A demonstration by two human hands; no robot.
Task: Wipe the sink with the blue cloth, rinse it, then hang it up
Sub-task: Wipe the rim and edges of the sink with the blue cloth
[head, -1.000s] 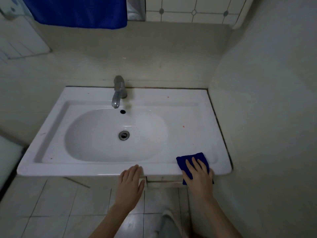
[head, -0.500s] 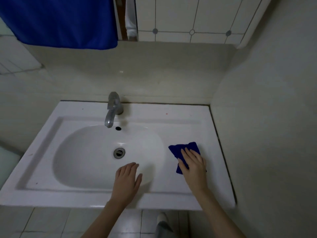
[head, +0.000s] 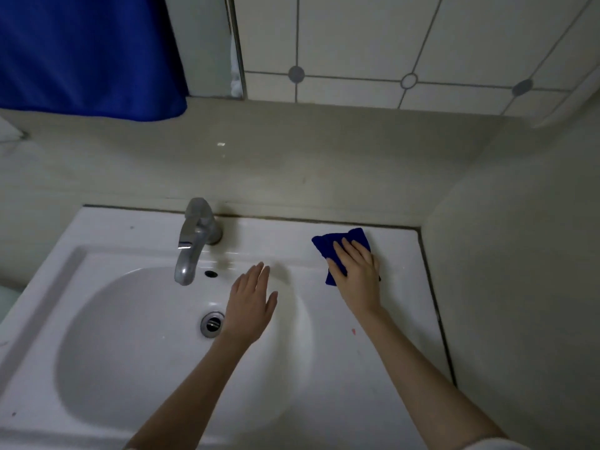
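Around the tap (head: 196,235), sink (head: 130,241): wiping step in hand, I judge; rinsing and hanging remain.
Side wall (head: 519,287): closes the ledge right of the tap; open room runs leftward toward the tap.
Left hand (head: 251,306): over the basin, below-right of the tap, grip apart, empty.
Right hand (head: 357,280): grip flat, fingers straight, pressing down.
Blue cloth (head: 324,248): folded on the back ledge right of the tap, near the corner; next, a leftward sweep.

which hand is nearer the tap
Left. The left hand is over the basin just right of the tap; the right hand presses the blue cloth on the rim farther right.
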